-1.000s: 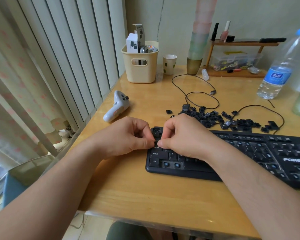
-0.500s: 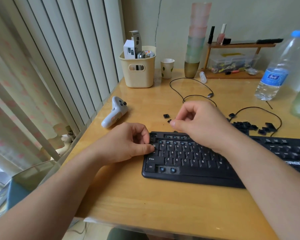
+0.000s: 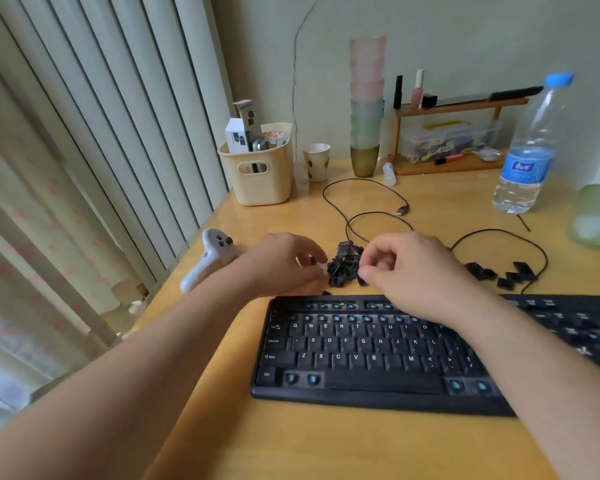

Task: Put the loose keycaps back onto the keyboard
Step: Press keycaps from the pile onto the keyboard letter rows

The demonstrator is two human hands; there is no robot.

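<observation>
**A:** What shows from the head camera?

**B:** A black keyboard [image 3: 378,355] lies on the wooden desk [image 3: 326,445], with letter keys in place but blue switch stems bare along the number row and beside Ctrl. Just behind its top edge sits a pile of loose keycaps [image 3: 343,268], with a smaller scatter of keycaps [image 3: 506,273] well to the right.

**A:** And the hands?

**B:** Both are over the pile. The left hand [image 3: 284,263] has its fingers curled, and a small dark keycap [image 3: 313,260] sits at the fingertips; whether it is truly pinched I cannot tell through the blur. The right hand [image 3: 413,275] is curled too, thumb and forefinger drawn together at the pile's right edge, touching or nearly touching the caps; what it holds, if anything, I cannot tell.

**A:** What is in the way?

**B:** The right forearm crosses the keyboard's upper right, hiding keys there. The right hand covers part of the pile.

**A:** Around them?

**B:** A white game controller [image 3: 210,258] lies left of the left hand. A black cable [image 3: 371,188] loops behind the pile. Further back stand a cream basket [image 3: 260,174], a paper cup [image 3: 316,161], stacked tumblers [image 3: 366,105], a wooden shelf [image 3: 454,133] and a water bottle [image 3: 530,147].
</observation>
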